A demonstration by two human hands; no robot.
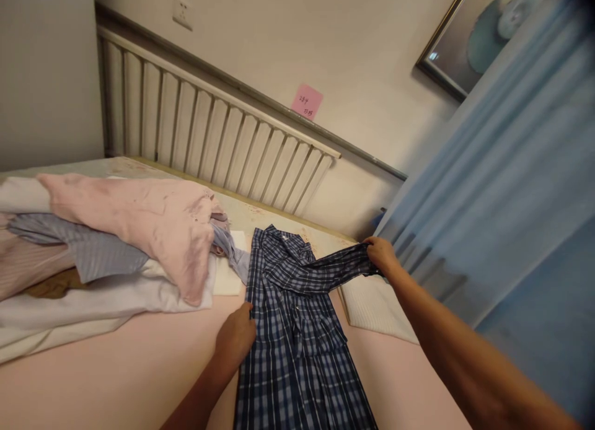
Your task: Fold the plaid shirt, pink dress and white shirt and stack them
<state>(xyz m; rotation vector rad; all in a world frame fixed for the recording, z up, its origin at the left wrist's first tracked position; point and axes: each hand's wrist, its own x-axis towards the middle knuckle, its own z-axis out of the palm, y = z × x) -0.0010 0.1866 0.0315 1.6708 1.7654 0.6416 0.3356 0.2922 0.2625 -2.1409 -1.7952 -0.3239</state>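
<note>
A navy and white plaid shirt (288, 331) lies spread lengthwise on the pink bed surface (186, 362), its collar pointing toward the wall. My right hand (382, 256) is closed on the cuff end of one sleeve (341, 266), which stretches out to the right across the upper shirt. At the shirt's left edge, my left hand (237, 332) is closed on the fabric, with its fingertips partly hidden. The lower end of the shirt runs out of view at the bottom.
A heap of clothes with a pink garment (139, 210) on top lies to the left. Folded white cloth (381, 306) is on the right, beside a blue curtain (502, 170). Behind the bed, a radiator (209, 129) lines the wall, with a pink note (307, 101) above.
</note>
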